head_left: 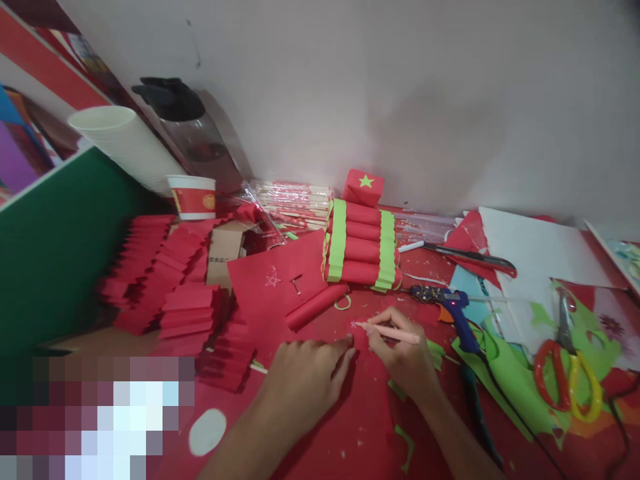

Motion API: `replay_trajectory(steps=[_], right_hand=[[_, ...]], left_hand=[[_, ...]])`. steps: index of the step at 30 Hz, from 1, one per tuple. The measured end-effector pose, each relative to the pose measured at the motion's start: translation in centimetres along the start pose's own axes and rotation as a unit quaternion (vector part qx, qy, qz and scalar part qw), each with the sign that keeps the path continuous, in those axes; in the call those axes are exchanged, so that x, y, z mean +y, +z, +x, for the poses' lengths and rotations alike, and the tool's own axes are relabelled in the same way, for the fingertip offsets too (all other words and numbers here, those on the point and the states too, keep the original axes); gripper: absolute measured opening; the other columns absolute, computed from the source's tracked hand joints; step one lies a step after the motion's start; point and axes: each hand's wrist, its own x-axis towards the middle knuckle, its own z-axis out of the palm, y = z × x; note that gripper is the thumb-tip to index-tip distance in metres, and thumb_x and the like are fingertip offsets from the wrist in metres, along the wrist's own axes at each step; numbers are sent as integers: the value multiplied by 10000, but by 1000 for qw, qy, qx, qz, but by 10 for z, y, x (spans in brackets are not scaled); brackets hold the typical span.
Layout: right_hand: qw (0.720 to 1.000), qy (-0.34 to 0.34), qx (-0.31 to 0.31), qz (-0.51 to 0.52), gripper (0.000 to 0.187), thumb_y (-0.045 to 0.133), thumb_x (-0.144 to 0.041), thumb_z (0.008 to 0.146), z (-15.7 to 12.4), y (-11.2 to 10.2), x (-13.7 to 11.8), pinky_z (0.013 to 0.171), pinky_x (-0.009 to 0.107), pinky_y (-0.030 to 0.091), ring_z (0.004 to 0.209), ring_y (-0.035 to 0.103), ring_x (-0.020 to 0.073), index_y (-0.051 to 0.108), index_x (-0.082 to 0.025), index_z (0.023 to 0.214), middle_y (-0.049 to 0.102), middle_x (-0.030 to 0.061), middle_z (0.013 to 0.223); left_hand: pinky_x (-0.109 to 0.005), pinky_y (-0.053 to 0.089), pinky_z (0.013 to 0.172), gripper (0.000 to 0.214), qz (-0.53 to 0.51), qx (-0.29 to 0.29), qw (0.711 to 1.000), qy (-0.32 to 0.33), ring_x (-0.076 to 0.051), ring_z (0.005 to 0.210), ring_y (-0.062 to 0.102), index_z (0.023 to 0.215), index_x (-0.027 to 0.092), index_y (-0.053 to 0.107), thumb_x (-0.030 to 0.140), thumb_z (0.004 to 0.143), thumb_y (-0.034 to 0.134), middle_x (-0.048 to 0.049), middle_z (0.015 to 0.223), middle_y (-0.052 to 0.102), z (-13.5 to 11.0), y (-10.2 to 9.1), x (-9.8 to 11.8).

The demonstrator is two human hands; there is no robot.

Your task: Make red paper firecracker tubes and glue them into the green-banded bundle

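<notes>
One head-worn view looks forward and down, close over the red-covered surface [350, 427], facing the white wall [400, 100] just behind the bundle of red rolls [363, 250]

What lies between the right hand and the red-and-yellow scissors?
In the head view, the blue glue gun and green paper scraps lie between the right hand and scissors.

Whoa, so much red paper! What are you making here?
A person is drawing on a red paper sheet. The right hand holds a pink pencil, tip at a small star outline, while the left hand presses the sheet flat. Behind stand a bundle of red rolls with green bands, a blue glue gun and scissors.
</notes>
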Motion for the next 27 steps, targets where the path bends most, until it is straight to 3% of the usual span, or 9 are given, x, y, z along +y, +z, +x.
replay_trajectory(steps=[7,18,27], right_hand=[[1000,4,-10,5,155,619,-346,857,0,0,0,599,240,502,717,697,186,672,-201,849,751,38,797],[1000,12,-10,-16,99,617,-270,821,-2,-1,-5,518,218,419,552,576,132,612,-202,749,652,-13,629],[999,11,-17,-26,118,622,-262,815,-2,-2,-4,522,213,401,553,555,122,592,-195,723,625,-22,619]], left_hand=[[-308,500,668,429,3,10,1000,3,-254,777,728,1249,338,645,376,1001,296,-87,896,765,1,2,0],[-341,509,653,428,13,10,1000,-1,-284,779,731,1236,356,652,380,998,297,-85,893,765,-1,0,0],[-333,494,650,427,7,9,1000,-5,-280,774,731,1236,358,654,382,994,302,-92,883,765,0,2,-1]])
